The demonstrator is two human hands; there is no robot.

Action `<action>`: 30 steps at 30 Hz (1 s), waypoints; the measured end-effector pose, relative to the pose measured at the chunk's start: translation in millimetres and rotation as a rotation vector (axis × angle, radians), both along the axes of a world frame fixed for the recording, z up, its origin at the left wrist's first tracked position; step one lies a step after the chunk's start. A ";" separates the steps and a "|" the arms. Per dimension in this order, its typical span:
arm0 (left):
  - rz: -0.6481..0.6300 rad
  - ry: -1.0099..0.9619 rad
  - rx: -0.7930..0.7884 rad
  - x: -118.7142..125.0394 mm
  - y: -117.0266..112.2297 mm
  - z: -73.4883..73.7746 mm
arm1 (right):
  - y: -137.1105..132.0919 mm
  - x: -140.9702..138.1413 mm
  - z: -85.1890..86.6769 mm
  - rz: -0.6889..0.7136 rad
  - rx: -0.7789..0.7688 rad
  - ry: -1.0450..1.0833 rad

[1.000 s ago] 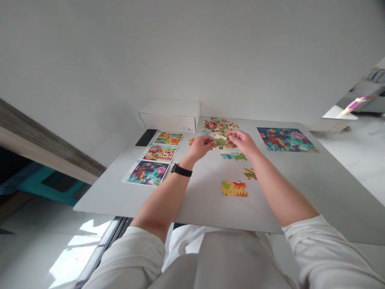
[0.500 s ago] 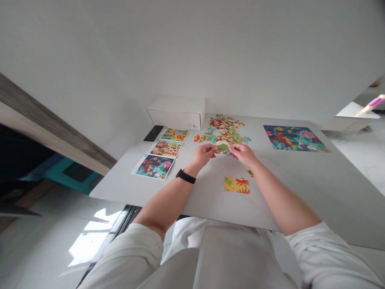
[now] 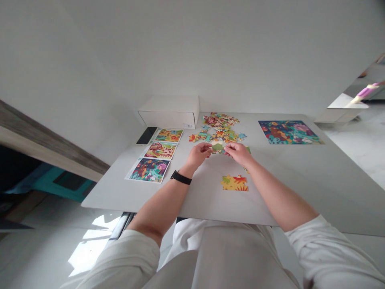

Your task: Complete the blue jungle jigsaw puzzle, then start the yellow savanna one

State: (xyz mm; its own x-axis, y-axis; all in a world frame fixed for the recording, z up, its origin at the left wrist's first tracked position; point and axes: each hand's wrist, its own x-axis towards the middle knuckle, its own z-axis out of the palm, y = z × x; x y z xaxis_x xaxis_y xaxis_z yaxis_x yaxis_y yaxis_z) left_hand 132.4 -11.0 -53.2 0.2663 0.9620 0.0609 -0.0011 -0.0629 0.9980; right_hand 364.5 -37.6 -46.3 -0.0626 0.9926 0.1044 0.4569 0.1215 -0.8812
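Observation:
Between my two hands is a green and cream jigsaw puzzle piece point(image 3: 217, 147), raised above the table. My left hand point(image 3: 199, 154) pinches its left side, and my right hand point(image 3: 236, 151) grips its right side. Just beyond the hands lies a loose heap of puzzle pieces point(image 3: 222, 126) in mixed colours. Closer to my body sits a small joined yellow section point(image 3: 234, 183) with red and green shapes. Another small piece point(image 3: 246, 170) shows beside my right forearm, partly hidden by it.
On the left of the table point(image 3: 207, 200) lie printed picture sheets point(image 3: 150, 170) and a dark phone point(image 3: 146, 135). A white box point(image 3: 168, 114) stands at the back against the wall. At the right is an assembled dark-blue puzzle point(image 3: 290, 132).
The view has shifted slightly, so the table things appear a little further left. Both hands still hold the green piece, whose face now looks tilted differently.

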 end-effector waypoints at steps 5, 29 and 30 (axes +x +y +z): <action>0.076 0.111 -0.013 -8.5 1.7 9.4 | 4.0 1.1 -4.1 -0.127 -0.032 0.062; 0.341 0.923 0.293 -37.4 11.4 7.4 | 13.0 16.2 -9.2 -0.252 0.012 0.073; 0.321 0.926 0.338 -35.0 10.9 6.1 | 13.2 16.8 -8.6 -0.253 0.012 0.070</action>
State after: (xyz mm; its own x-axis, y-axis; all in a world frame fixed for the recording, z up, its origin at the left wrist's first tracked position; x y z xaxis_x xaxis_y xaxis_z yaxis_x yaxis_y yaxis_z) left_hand 97.4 -0.1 -47.1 0.0804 0.9666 0.2433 0.8239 -0.2018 0.5295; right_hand 381.3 -24.4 -54.9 0.1951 0.9744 0.1121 0.4122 0.0223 -0.9108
